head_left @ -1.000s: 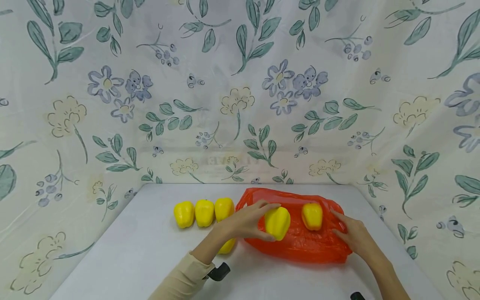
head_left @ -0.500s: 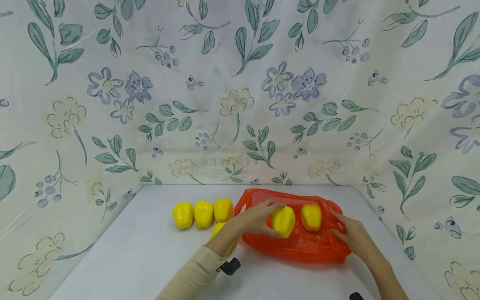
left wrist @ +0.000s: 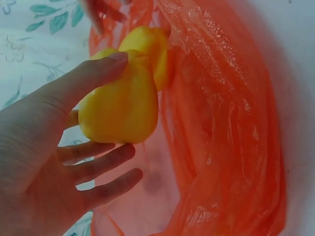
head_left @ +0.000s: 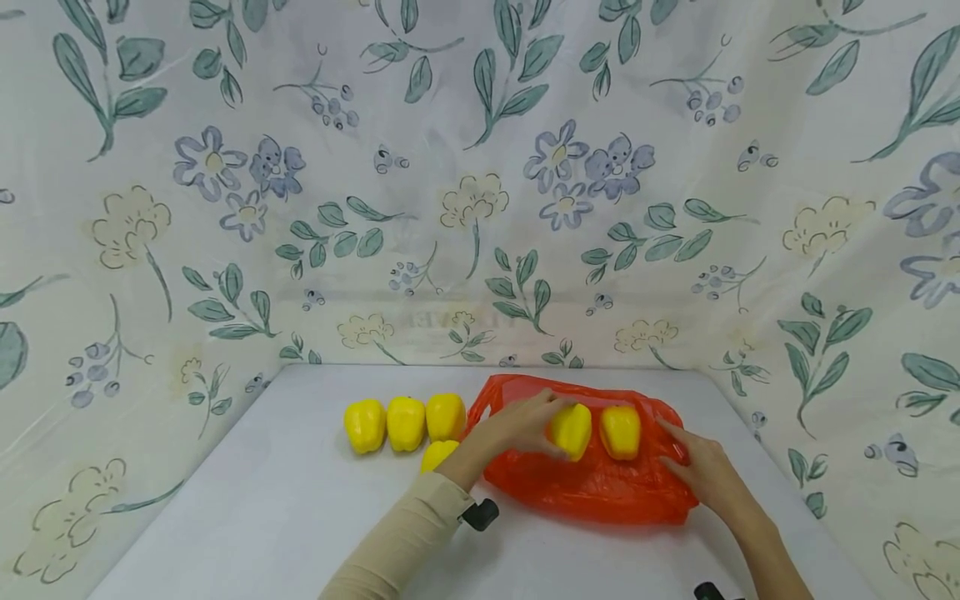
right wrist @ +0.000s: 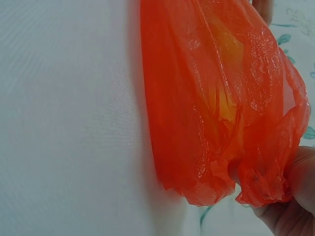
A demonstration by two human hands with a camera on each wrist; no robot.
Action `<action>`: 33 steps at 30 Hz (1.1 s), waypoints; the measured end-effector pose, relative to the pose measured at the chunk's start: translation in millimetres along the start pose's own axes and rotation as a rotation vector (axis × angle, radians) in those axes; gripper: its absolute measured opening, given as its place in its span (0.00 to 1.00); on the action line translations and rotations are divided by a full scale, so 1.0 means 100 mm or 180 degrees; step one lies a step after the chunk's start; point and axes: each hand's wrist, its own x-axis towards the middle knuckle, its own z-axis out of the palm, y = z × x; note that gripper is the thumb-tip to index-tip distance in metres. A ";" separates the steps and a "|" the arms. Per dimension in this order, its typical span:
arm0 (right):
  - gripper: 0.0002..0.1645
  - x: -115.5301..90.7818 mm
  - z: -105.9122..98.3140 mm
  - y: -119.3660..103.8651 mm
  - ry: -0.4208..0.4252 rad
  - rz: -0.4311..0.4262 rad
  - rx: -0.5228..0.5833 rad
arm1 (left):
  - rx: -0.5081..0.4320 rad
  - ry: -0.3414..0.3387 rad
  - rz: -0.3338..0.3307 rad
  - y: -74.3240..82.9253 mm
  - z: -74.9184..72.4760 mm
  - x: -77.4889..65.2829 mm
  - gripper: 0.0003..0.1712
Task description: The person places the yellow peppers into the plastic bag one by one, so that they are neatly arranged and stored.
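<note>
Floral cloth (head_left: 472, 125) hangs behind a white table (head_left: 225, 517), where a red bag (head_left: 588, 496) lies spread. The left hand (head_left: 528, 423) grips a yellow pepper (head_left: 573, 433) between thumb and fingers, over the bag's opening, beside a second pepper (head_left: 621, 433); whether the two touch is unclear. The right hand (head_left: 707, 471) pinches the bag's edge. Three peppers (head_left: 406, 425) stand in a row to the left, a fourth (head_left: 437, 454) partly hidden by the left arm (head_left: 420, 525). Bagging this pepper seems the step in hand; the next move likely calls for lowering and releasing it, with the edge held steady.
</note>
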 end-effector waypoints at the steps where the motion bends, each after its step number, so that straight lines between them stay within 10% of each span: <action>1: 0.40 0.00 0.00 0.00 -0.0007 -0.0012 -0.0004 | 0.0004 -0.0015 -0.0018 0.00 0.01 0.02 0.49; 33: 0.39 0.00 -0.01 -0.03 -0.0049 0.0039 0.0043 | -0.0351 -0.0139 -0.0743 -0.05 0.28 0.49 0.47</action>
